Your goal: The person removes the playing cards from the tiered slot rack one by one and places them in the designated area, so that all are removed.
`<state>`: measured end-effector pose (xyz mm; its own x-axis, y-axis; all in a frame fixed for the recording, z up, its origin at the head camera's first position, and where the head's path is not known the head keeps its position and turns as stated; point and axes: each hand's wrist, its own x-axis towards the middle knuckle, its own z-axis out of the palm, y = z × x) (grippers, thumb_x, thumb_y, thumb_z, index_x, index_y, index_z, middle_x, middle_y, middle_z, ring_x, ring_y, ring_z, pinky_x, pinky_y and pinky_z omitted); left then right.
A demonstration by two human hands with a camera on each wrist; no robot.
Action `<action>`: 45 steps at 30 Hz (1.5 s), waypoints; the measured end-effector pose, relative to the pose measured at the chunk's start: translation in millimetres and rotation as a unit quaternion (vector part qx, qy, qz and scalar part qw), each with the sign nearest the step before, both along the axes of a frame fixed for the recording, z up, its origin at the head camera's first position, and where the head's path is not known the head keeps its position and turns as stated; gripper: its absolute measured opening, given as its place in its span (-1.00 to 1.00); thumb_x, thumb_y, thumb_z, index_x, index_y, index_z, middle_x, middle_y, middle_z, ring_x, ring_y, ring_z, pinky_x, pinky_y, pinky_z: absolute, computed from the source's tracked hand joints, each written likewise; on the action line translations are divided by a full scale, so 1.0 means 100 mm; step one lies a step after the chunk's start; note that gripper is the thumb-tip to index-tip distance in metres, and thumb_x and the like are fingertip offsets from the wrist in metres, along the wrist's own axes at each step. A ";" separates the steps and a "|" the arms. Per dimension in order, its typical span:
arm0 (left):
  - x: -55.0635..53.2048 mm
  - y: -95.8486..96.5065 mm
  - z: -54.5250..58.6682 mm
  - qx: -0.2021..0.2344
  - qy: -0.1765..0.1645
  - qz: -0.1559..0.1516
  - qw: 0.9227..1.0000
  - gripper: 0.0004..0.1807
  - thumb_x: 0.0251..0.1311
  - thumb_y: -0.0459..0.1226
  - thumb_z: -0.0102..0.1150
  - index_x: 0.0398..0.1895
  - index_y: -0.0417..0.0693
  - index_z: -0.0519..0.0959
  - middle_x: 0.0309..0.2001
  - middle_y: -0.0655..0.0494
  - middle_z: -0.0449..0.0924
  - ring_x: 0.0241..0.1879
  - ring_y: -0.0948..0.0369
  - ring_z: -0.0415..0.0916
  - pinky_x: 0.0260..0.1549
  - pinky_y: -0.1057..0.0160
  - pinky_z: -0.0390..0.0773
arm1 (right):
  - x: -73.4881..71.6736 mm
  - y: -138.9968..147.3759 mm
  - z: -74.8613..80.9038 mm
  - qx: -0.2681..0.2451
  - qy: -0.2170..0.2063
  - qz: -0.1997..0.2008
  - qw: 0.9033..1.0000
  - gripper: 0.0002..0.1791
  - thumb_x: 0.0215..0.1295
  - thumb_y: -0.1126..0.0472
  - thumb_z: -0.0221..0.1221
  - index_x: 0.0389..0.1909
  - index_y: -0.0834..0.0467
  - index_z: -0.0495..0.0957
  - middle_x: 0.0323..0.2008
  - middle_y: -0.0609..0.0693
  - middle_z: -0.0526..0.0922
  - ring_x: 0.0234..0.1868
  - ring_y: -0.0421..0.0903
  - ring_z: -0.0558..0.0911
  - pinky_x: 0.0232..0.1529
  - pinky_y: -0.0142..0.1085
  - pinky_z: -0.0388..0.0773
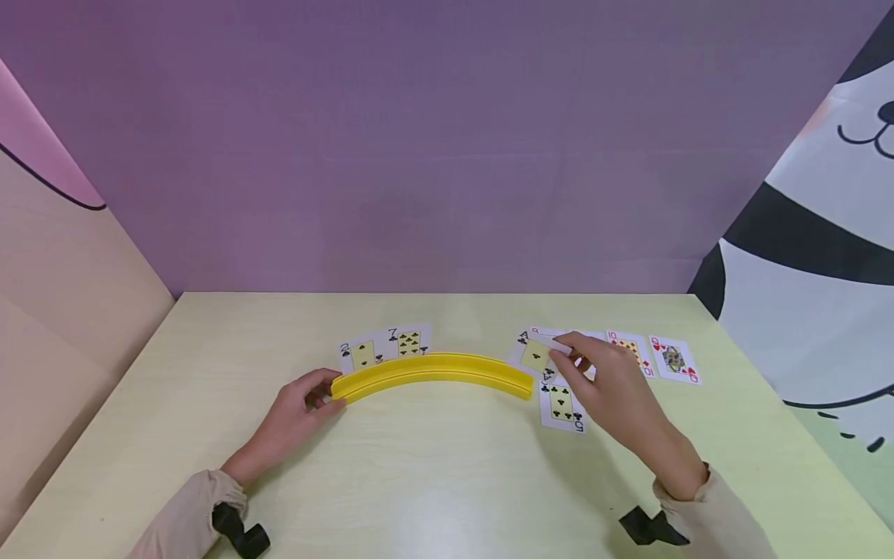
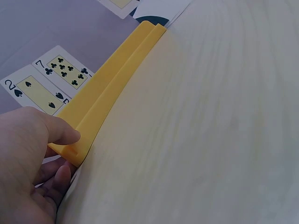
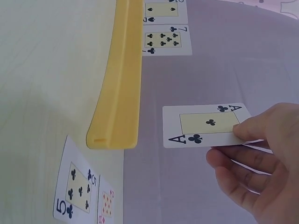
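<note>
A curved yellow card holder (image 1: 433, 368) stands on the table. My left hand (image 1: 296, 419) grips its left end, thumb at the near side. The two of spades (image 2: 37, 93) and seven of clubs (image 2: 67, 70) stand in it side by side, lower edges hidden. My right hand (image 1: 615, 388) pinches the ace of clubs (image 3: 205, 125) between thumb and fingers, held up by the holder's right end. The five of clubs (image 1: 562, 407) lies face up below that hand. A red diamond card (image 3: 107, 201) lies behind it, partly hidden.
Farther right on the table (image 1: 419, 481), a red ten (image 1: 646, 361), partly behind the right hand, and the queen of hearts (image 1: 674, 359) lie face up. A purple panel (image 1: 433, 155) rises at the back edge. Printed panels flank the table on both sides.
</note>
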<state>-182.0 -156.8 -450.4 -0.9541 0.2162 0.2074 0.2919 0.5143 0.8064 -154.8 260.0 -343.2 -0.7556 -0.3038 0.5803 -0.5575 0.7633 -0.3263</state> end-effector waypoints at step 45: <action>-0.01 -0.01 -0.02 -0.001 0.013 -0.003 1.000 -0.62 0.18 -0.42 0.35 0.08 -0.18 0.57 -0.15 0.01 0.62 -0.32 0.16 0.44 -0.31 0.37 0.52 | -0.09 0.65 -0.10 0.011 -0.037 -0.044 0.998 -0.65 0.20 0.46 0.30 0.01 0.19 0.55 -0.50 -0.03 0.67 -0.55 -0.26 0.53 -0.56 -0.48 0.40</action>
<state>-182.9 -157.5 -452.5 -0.9468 0.2229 0.2322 0.3165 0.5139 0.7973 -164.1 325.2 -353.1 -0.8207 -0.2463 0.5156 -0.4630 0.8154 -0.3474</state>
